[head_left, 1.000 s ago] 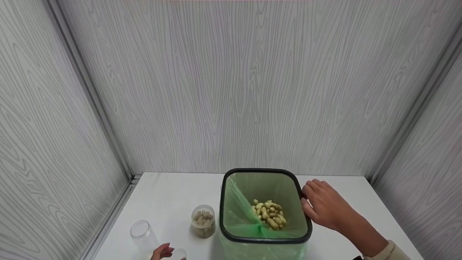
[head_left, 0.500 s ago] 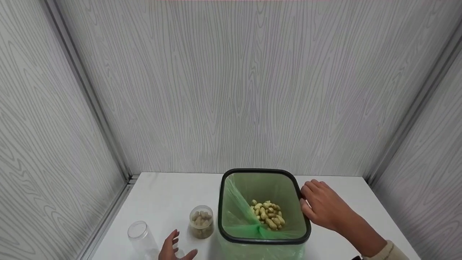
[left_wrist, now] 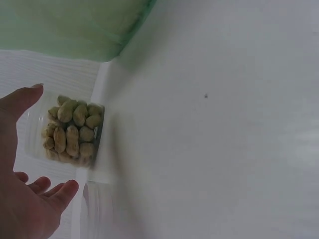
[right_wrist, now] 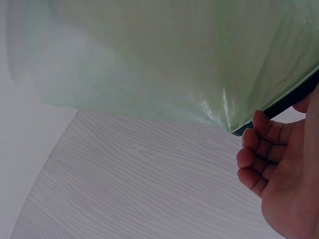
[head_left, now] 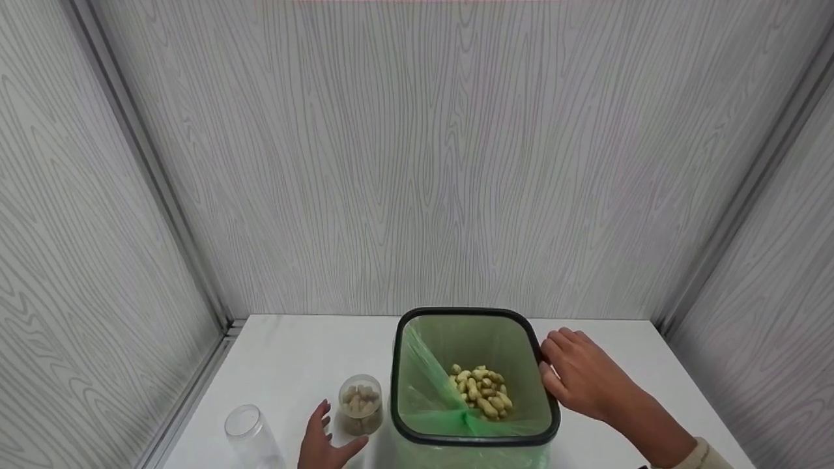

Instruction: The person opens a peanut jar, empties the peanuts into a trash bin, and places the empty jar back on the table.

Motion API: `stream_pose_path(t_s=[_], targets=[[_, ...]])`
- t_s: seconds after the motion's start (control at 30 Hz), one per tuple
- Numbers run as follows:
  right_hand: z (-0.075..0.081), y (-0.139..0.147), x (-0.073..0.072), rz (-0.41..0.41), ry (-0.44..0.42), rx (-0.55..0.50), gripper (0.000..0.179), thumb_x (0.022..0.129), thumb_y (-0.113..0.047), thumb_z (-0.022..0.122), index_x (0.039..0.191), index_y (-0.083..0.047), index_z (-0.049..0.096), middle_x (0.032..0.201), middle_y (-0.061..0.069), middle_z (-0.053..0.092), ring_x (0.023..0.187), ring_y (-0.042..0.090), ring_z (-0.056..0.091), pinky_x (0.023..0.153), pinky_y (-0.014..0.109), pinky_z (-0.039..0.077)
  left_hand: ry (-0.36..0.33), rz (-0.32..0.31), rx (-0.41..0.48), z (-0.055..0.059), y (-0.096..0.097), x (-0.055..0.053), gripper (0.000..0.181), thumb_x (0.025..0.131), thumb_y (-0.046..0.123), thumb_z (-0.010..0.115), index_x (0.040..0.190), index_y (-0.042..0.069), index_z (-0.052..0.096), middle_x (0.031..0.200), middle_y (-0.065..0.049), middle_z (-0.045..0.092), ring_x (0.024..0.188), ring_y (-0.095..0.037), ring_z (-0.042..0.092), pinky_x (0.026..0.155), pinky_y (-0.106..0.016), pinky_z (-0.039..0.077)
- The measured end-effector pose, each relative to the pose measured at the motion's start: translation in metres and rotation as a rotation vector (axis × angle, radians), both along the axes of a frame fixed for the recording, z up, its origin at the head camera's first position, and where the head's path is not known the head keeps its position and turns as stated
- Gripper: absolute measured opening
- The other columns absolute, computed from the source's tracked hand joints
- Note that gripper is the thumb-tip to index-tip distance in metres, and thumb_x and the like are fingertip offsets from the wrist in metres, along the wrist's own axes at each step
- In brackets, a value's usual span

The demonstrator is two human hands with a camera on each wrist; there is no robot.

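Observation:
A trash bin [head_left: 474,441] with a black rim and a green plastic liner [right_wrist: 124,59] stands on the table, with peanuts [head_left: 485,394] lying inside. My right hand [head_left: 580,378] grips the rim on its right side, fingers curled at the black edge in the right wrist view. Left of the bin stands a clear plastic jar [head_left: 360,423] partly filled with peanuts [left_wrist: 72,129]. Thumb and fingers spread apart, my left hand [head_left: 322,446] is at the jar's near left side, with nothing gripped. In the left wrist view the jar shows between its thumb and fingers.
A second clear container [head_left: 251,436] stands at the left of the white table [head_left: 293,352], with its edge also in the left wrist view. Wood-patterned grey panels [head_left: 417,163] enclose the table at the back and both sides.
My left hand has moved from beside the clear container, right and forward to the peanut jar, its fingers spreading. The right hand stays on the bin's rim. The view has shifted slightly.

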State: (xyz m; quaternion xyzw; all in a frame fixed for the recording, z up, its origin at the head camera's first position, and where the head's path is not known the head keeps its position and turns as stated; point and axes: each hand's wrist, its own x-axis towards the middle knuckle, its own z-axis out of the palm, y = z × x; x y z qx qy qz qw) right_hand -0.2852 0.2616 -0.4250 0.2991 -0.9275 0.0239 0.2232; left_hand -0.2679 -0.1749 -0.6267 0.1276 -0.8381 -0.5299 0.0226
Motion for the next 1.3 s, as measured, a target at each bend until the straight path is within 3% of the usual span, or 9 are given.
stream_pose_path(t_s=[0.47, 0.73, 1.03, 1.3], targets=[[-0.002, 0.004, 0.003, 0.001, -0.015, -0.008, 0.021, 0.098, -0.018, 0.057, 0.079, -0.023, 0.049, 0.077, -0.011, 0.040, 0.073, 0.004, 0.033, 0.071, 0.028, 0.033, 0.024, -0.040, 0.029, -0.007, 0.013, -0.019, 0.117, 0.073, 0.033, 0.094, 0.157, -0.010, 0.024, 0.159, -0.036, 0.034, 0.143, -0.058, 0.040, 0.111, -0.065, 0.044], [-0.002, 0.005, 0.003, -0.009, -0.026, -0.006, 0.021, 0.098, -0.019, 0.057, 0.079, -0.023, 0.049, 0.076, -0.011, 0.039, 0.072, 0.005, 0.032, 0.071, 0.028, 0.032, 0.072, -0.044, 0.035, -0.013, 0.019, -0.028, 0.114, 0.071, 0.031, 0.095, 0.156, -0.007, 0.028, 0.153, -0.033, 0.044, 0.139, -0.055, 0.047, 0.109, -0.064, 0.046], [-0.002, 0.002, 0.000, -0.003, -0.006, 0.003, 0.019, 0.098, -0.019, 0.056, 0.080, -0.021, 0.050, 0.077, -0.009, 0.041, 0.073, 0.006, 0.033, 0.071, 0.029, 0.033, 0.059, -0.024, 0.033, -0.018, 0.015, -0.040, 0.117, 0.071, 0.032, 0.095, 0.158, -0.004, 0.026, 0.154, -0.031, 0.045, 0.143, -0.048, 0.046, 0.116, -0.063, 0.040], [-0.002, 0.002, 0.000, 0.001, 0.010, 0.001, 0.020, 0.098, -0.018, 0.056, 0.079, -0.022, 0.049, 0.076, -0.010, 0.040, 0.072, 0.005, 0.032, 0.070, 0.028, 0.032, 0.035, -0.048, 0.030, -0.017, 0.013, -0.043, 0.113, 0.073, 0.033, 0.094, 0.156, -0.006, 0.029, 0.156, -0.033, 0.043, 0.146, -0.048, 0.043, 0.120, -0.061, 0.037]])
